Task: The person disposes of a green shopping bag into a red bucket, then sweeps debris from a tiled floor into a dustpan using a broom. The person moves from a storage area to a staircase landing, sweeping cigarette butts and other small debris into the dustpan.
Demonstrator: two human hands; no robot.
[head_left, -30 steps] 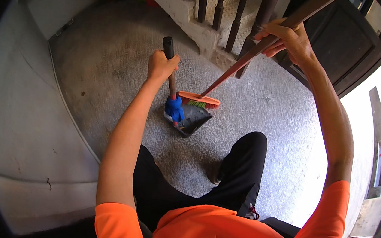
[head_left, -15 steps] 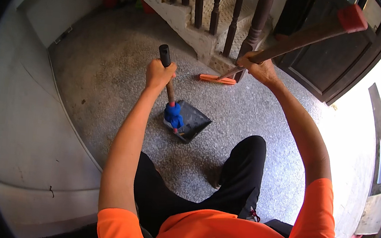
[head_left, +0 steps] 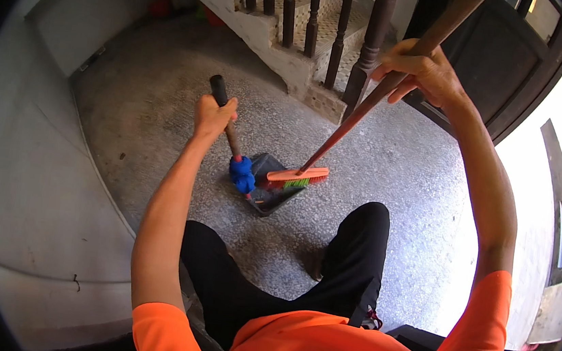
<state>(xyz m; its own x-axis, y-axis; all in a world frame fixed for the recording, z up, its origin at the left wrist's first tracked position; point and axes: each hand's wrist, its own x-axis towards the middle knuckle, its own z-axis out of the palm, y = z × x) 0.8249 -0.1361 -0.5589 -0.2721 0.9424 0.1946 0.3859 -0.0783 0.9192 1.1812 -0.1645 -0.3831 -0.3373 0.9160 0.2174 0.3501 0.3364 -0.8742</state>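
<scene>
My left hand [head_left: 214, 115] is wrapped round the upright handle of a dark dustpan [head_left: 276, 204], just below its black end grip. Blue cloth [head_left: 242, 174] is bound round the handle's foot, above the pan, which rests on the floor. In my right hand [head_left: 423, 74] is the long wooden handle of a broom [head_left: 346, 129], slanting down toward the pan; some of the fingers are extended. The broom's orange head [head_left: 297, 174], with red and green bristles, lies over the pan's open edge. A small light scrap shows in the pan.
Stairs [head_left: 323, 67] with dark balusters and a thick newel post [head_left: 368, 48] rise at the back. A dark door [head_left: 495, 61] stands at the back right, beside bright daylight. A pale wall [head_left: 35, 170] runs along the left. The speckled floor [head_left: 421, 211] surrounds my legs.
The broom head has come from near the foot of the stairs toward me, onto the dustpan. My right hand has moved right and up; my left hand and the dustpan's handle have shifted slightly left.
</scene>
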